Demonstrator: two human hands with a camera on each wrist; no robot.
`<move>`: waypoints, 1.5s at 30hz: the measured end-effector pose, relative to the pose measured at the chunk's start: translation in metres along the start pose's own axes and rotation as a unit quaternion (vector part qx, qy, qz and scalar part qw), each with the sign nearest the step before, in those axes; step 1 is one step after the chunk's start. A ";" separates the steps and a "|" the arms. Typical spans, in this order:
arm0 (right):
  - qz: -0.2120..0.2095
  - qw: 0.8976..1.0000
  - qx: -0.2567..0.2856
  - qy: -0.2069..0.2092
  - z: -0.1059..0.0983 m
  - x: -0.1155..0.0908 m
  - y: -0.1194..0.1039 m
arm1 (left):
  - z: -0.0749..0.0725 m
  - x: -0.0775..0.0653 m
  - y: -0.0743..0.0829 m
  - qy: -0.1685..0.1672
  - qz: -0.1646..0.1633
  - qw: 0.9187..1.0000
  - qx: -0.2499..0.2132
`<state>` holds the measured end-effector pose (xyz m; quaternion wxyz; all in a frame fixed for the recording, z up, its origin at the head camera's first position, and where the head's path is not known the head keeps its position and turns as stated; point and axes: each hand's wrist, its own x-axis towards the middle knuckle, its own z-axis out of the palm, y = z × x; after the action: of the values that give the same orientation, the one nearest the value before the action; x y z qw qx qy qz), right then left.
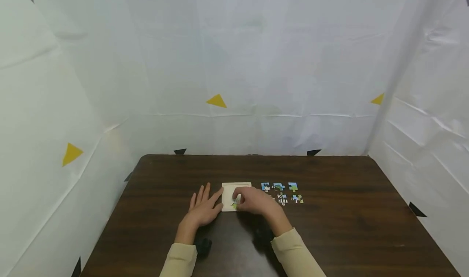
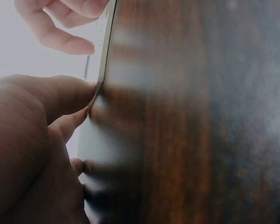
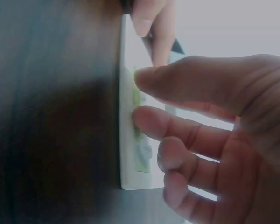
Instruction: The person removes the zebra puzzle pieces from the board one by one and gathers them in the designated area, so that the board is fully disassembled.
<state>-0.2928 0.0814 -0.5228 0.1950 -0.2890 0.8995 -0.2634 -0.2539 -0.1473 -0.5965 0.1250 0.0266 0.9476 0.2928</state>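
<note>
A small pale wooden puzzle tray (image 1: pixel 226 193) lies flat on the table. My left hand (image 1: pixel 201 212) is beside it with fingers spread, the thumb and index finger touching its left edge. Over the tray, my right hand (image 1: pixel 258 201) has its thumb and fingers curled round a green-and-white puzzle piece (image 3: pixel 136 95) low in the tray. A further piece (image 3: pixel 143 161) shows beside it in the right wrist view, blurred. The right hand hides part of the tray, so I cannot tell how the pieces fit there.
Several loose jigsaw pieces (image 1: pixel 282 198) in blue, green and white lie in two rows right of the tray, one partly behind my right hand. The dark wooden table (image 1: pixel 340 212) extends around them. White sheeting (image 1: pixel 234 65) surrounds its back and sides.
</note>
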 end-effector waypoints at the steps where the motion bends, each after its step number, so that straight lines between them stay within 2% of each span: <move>1: 0.000 1.000 0.004 -0.005 0.001 0.000 0.000 | 0.000 -0.001 0.001 0.001 0.001 1.000 -0.001; 8: -0.005 1.000 0.024 -0.012 0.008 -0.001 0.002 | -0.003 -0.008 0.005 -0.011 0.001 1.000 0.000; 15: 0.024 0.999 0.016 0.015 0.018 0.007 -0.001 | -0.008 -0.006 0.004 -0.008 0.002 1.000 -0.003; 22: 0.032 0.998 -0.006 0.057 0.028 0.017 -0.006 | -0.005 -0.002 -0.006 0.002 0.006 1.000 0.003; 27: 0.060 0.995 -0.018 0.083 0.036 0.023 -0.010 | -0.005 -0.004 -0.009 0.007 0.008 1.000 -0.004; 31: 0.076 0.994 -0.014 0.081 0.039 0.024 -0.012 | -0.004 -0.006 -0.009 0.005 0.003 1.000 -0.004; 37: 0.067 0.994 -0.002 0.084 0.037 0.023 -0.011 | -0.005 -0.006 -0.007 0.006 0.002 1.000 -0.001; 45: 0.053 0.997 0.040 0.043 0.030 0.019 -0.004 | -0.005 -0.006 -0.007 0.003 0.004 1.000 0.000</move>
<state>-0.2903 0.0554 -0.5480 0.1806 -0.2215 0.9100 -0.3005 -0.2488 -0.1568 -0.5952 0.1213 0.0295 0.9479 0.2932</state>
